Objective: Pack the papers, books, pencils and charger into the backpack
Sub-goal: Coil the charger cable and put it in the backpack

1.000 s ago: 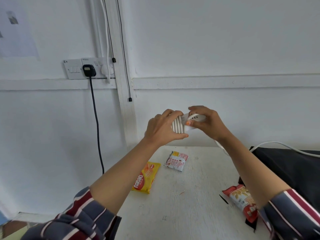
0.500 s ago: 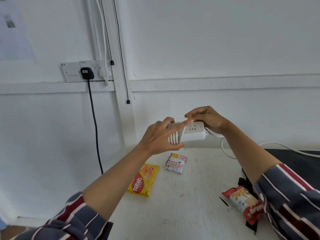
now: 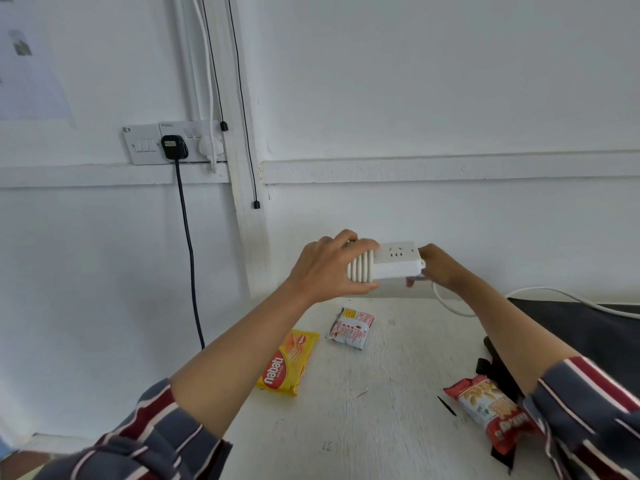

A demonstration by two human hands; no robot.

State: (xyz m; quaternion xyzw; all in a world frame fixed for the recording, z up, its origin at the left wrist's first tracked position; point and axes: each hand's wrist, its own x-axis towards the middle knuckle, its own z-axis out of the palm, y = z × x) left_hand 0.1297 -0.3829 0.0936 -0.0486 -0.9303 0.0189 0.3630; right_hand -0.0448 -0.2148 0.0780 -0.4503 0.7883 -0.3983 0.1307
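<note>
A white charger block (image 3: 396,263) with sockets on its face is held in the air above the white table (image 3: 381,410). Several turns of its white cable (image 3: 360,271) are wound round its left end. My left hand (image 3: 329,268) grips that wound end, thumb below and fingers over the top. My right hand (image 3: 440,265) holds the block's right end, where the loose cable (image 3: 450,306) drops away and runs right over a black backpack (image 3: 588,327) at the table's right side. Papers, books and pencils are not in view.
Three snack packs lie on the table: a yellow wafer pack (image 3: 287,363), a pink and white pack (image 3: 351,329) and a red pack (image 3: 491,410). A wall socket plate (image 3: 173,143) with a black plug and cord sits at upper left.
The block has turned so its socket face shows fully. My left hand has closed round the wound end, and my right hand has slid to the right end. More cable turns sit on it.
</note>
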